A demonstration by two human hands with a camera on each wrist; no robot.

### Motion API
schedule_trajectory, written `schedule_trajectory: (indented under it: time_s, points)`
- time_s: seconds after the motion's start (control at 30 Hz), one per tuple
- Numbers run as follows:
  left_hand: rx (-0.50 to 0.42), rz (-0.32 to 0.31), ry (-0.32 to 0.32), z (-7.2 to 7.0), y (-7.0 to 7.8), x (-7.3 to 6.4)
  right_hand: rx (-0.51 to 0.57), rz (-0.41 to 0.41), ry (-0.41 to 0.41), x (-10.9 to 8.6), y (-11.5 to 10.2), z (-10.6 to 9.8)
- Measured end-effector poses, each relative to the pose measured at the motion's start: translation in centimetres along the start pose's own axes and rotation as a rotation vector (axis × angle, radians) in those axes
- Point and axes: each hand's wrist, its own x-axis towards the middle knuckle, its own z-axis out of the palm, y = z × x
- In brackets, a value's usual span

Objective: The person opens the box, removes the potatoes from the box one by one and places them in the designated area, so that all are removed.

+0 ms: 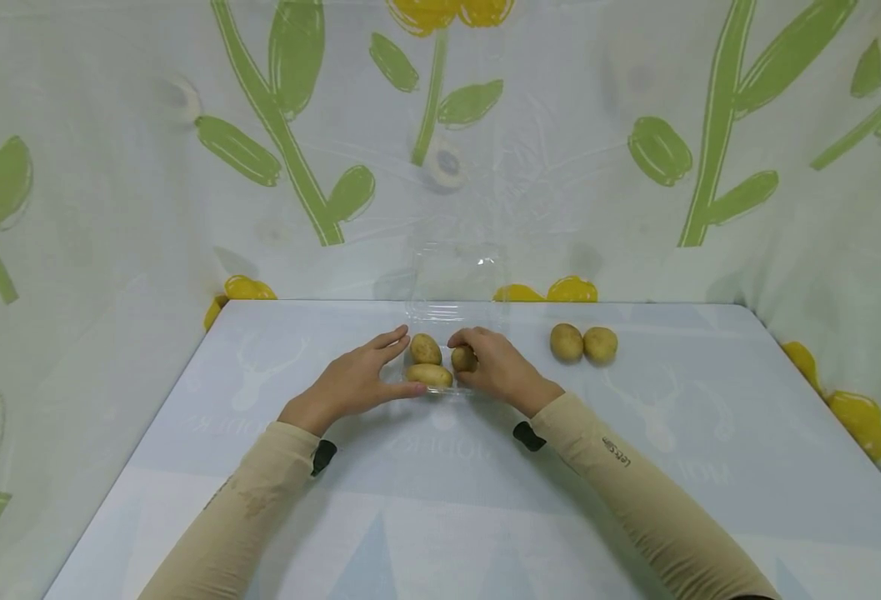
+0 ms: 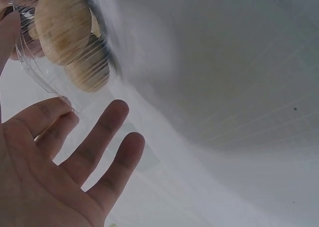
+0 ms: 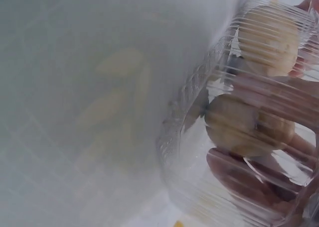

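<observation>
A clear plastic container (image 1: 443, 392) with a raised lid (image 1: 458, 279) is in the middle of the table in the head view. Inside it, on the left, lie two potatoes, one rounder (image 1: 425, 349) and one long (image 1: 430, 375). My left hand (image 1: 353, 379) spans the container's left side, thumb at the front rim and fingertips at the far corner, steadying it. With thumb and fingers my right hand (image 1: 502, 367) grips a third potato (image 1: 463, 359) over the container's right part. The right wrist view shows this potato (image 3: 232, 125) through the ribbed plastic, between the fingers.
Two more potatoes, one on the left (image 1: 566, 342) and one on the right (image 1: 601, 345), lie side by side to the right of the container. A pale printed cloth covers the table (image 1: 440, 517). Behind it hangs a curtain (image 1: 545, 192) with leaves and yellow flowers.
</observation>
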Motion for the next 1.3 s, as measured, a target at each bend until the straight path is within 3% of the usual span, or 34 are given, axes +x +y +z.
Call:
schedule_trajectory:
  time_s: [0.63, 0.93, 1.3]
  points:
    - [0.003, 0.008, 0.004, 0.0, 0.0, 0.0, -0.042, -0.004, -0.049, 0.1, -0.1, -0.8]
    - [0.004, 0.002, 0.000, 0.1, 0.0, 0.0, -0.119, -0.005, -0.104, 0.2, -0.2, -1.2]
    - [-0.005, -0.001, 0.003, 0.2, -0.1, -0.1, -0.147, -0.049, -0.075, -0.1, -0.5, -1.5]
